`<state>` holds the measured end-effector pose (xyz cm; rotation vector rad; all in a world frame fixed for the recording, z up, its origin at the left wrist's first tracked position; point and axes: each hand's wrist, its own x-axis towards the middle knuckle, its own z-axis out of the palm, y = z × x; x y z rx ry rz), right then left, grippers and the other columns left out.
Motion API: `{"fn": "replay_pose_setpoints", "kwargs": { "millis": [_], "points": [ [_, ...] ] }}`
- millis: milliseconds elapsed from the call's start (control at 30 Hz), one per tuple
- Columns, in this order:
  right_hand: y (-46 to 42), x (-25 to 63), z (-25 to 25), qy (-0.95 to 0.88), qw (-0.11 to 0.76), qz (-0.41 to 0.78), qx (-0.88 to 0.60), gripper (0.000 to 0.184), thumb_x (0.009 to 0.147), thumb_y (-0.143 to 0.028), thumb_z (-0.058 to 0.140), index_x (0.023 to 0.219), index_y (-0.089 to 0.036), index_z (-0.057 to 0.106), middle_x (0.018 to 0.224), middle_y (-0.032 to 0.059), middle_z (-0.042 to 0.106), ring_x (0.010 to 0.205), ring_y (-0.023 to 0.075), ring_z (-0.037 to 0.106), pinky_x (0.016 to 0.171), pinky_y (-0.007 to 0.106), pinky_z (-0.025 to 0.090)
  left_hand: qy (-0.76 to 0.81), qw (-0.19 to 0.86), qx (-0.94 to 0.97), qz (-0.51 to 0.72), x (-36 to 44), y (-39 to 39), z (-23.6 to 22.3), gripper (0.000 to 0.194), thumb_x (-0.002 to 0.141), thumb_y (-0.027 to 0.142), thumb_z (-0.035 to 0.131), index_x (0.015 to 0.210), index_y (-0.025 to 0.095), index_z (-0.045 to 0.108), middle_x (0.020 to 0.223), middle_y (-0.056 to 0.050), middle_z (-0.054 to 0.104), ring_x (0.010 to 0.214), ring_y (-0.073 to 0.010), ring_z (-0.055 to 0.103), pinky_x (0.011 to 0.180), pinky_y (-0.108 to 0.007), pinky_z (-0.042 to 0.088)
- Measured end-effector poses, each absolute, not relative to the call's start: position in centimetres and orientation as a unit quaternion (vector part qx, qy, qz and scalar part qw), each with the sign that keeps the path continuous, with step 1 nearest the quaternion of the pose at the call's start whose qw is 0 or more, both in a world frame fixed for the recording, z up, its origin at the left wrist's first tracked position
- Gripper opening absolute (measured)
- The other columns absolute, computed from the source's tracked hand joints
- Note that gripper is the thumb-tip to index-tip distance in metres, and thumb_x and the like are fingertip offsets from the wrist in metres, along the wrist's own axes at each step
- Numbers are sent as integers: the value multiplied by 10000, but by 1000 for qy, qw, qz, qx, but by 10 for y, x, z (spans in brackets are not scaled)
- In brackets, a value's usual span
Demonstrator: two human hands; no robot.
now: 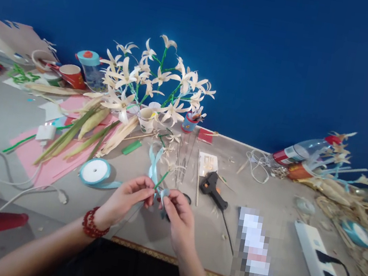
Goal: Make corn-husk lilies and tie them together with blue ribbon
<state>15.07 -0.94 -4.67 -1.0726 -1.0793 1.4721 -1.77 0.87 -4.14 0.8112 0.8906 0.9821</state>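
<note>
Over the front of the table, my left hand [130, 195] has its thumb and fingers closed in a pinch on the green stem [162, 179] of a small craft flower. Pale petals [176, 168] spread at the top of that stem. Close beside it, my right hand [180, 215] pinches a light blue ribbon [164, 194] at the stem's lower end. A loop of blue ribbon [154, 163] rises just behind the fingers. To the left lies a ribbon spool [95, 171], its loose end running under my left hand. Dark scissors handles [187, 199] show partly behind my right hand.
Pale flowers [161, 77] stand in paper cups [146, 120] at the back. A black glue gun [213, 188] lies right of my hands, near a blurred rectangle [255, 244] and a white power strip [312, 261]. Corn husks [92, 125] and pink paper [30, 157] cover the left.
</note>
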Motion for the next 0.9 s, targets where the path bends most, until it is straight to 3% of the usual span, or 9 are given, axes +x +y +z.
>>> {"fn": "replay_pose_setpoints", "kwargs": {
  "millis": [333,900],
  "points": [
    [-5,148,-49,-478,469,564,-482,187,890,-386,596,883,-199,594,630,-40,540,521,95,484,500,216,389,388,735,350,432,-14,9,-41,137,860,277,643,856,142,617,626,-9,625,603,-109,544,590,-226,429],
    [4,135,-39,-440,520,547,-487,200,842,-372,663,809,-186,597,577,-40,575,512,92,519,507,209,428,358,754,321,447,-11,10,-42,152,858,280,650,897,135,627,630,-30,654,607,-133,597,578,-236,462]
  ]
}}
